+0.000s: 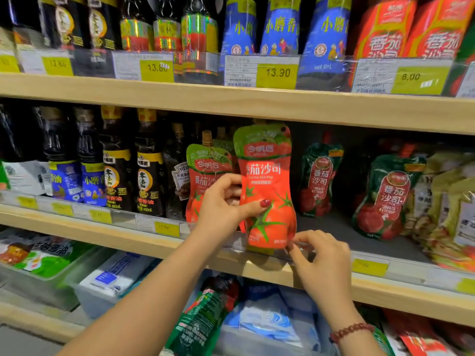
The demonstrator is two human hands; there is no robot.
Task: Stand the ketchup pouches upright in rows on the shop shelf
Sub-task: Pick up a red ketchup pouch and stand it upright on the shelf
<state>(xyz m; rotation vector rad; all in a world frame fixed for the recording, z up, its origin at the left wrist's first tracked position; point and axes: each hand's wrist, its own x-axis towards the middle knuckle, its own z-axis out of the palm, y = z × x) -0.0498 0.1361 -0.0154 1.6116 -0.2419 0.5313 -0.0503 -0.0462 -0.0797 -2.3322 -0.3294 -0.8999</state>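
A red and green ketchup pouch (267,176) stands upright at the front edge of the middle shelf (334,281). My left hand (221,209) grips its left side, thumb across the front. My right hand (321,263) pinches its lower right corner. A second pouch of the same kind (203,170) stands just behind and to the left, partly hidden by my left hand. Two dark green ketchup pouches, one (320,178) and another (388,196), stand further right on the same shelf.
Dark sauce bottles (149,170) fill the shelf's left part. Yellowish packets (452,206) lean at the right. A bare grey stretch of shelf (334,227) lies between the pouches. Price tags (167,228) line the shelf edge. Bottles and red pouches (385,29) stand above; bins (108,278) below.
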